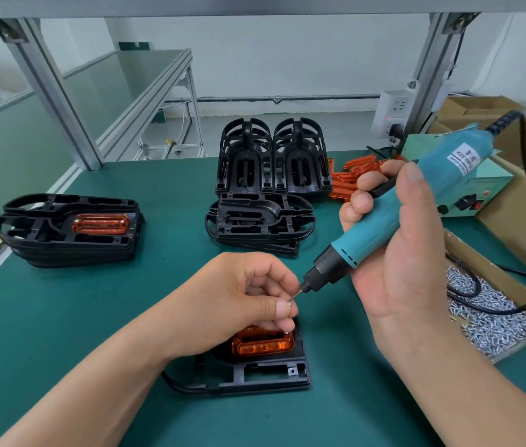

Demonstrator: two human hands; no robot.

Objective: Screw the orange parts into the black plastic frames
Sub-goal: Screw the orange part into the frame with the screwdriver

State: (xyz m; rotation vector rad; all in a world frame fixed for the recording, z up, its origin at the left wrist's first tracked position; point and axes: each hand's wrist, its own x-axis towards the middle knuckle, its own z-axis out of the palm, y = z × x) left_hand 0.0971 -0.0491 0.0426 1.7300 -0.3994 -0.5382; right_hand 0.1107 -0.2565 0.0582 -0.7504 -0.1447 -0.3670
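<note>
Left hand (239, 295) pinches small silver screw (288, 304) at teal electric screwdriver (368, 240) bit, right hand (410, 262) gripping; translucent orange plastic part (263, 345) 6 o'clock.

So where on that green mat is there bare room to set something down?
Bare mat lies between the finished stack at left and the empty frames in the middle, and near the front edge, left of the left hand. The right side is crowded: orange parts, screws, cable, and the right hand holding the screwdriver.
</note>
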